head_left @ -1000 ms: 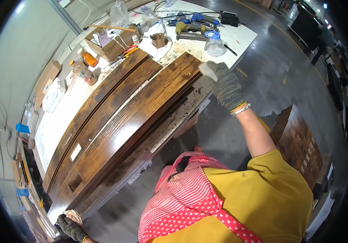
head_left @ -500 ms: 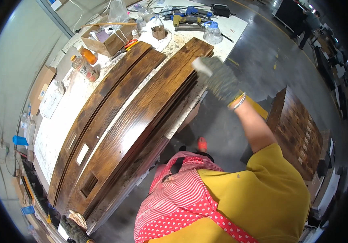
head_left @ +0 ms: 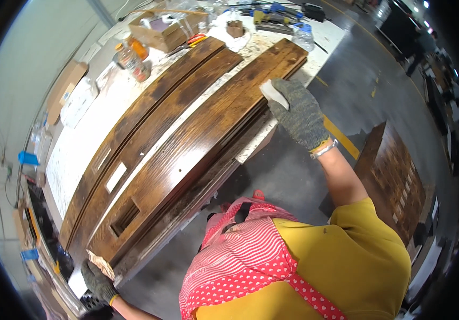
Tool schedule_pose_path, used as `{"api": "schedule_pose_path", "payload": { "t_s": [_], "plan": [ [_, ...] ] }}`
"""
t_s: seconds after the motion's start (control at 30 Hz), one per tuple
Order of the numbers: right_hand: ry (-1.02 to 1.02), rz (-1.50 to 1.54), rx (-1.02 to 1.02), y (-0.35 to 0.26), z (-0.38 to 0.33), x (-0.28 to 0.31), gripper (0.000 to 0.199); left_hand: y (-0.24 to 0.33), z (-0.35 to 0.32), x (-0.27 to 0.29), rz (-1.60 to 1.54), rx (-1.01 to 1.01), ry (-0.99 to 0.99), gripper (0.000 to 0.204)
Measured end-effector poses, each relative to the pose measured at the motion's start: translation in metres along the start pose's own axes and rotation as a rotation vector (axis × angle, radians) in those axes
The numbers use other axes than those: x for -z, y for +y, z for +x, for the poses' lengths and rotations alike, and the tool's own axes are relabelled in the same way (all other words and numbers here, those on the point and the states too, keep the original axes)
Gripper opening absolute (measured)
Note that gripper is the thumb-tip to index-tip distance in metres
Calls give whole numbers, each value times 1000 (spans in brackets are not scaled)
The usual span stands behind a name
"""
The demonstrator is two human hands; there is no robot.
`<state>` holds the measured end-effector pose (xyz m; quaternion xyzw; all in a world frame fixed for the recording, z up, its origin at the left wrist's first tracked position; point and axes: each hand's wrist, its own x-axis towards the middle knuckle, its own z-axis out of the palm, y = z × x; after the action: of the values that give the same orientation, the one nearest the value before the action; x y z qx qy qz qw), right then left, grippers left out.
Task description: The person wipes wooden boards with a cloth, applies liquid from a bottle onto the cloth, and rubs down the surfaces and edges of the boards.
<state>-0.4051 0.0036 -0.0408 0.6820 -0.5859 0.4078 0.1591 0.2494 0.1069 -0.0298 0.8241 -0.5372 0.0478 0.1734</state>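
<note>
Two long dark-stained wooden boards (head_left: 187, 138) lie side by side on a white workbench (head_left: 80, 144). My right hand (head_left: 296, 114), in a grey knit glove, presses a pale sanding pad (head_left: 274, 94) against the near board's front edge, close to its far end. My left hand (head_left: 99, 280), also gloved, grips the near board's left end at the lower left, holding a small tan pad (head_left: 101, 263) against it. A rectangular slot (head_left: 124, 223) is cut in the near board toward that end.
A cardboard box (head_left: 168, 29), bottles (head_left: 131, 58), a plastic water bottle (head_left: 304, 34) and hand tools (head_left: 272, 13) crowd the bench's far end. A stack of dark wooden panels (head_left: 395, 176) stands on the grey floor to my right. Yellow line marks the floor (head_left: 341, 141).
My right hand has slid along the near board's front edge, back from its far end toward me. My left hand stays at the left end.
</note>
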Motion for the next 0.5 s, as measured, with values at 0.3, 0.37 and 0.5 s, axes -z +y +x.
{"api": "schedule_pose_path", "payload": {
  "t_s": [0.3,0.37,0.5],
  "plan": [
    [-574,77,349,-166,-38,-40,38,-9,2,-5,12,-35,36,36],
    [-446,135,373,-199,-39,-33,33,-1,3,6,-9,-24,-64,34],
    [-111,166,243,-178,-25,-30,29,-61,-5,31,-35,-14,29,31]
  ]
}}
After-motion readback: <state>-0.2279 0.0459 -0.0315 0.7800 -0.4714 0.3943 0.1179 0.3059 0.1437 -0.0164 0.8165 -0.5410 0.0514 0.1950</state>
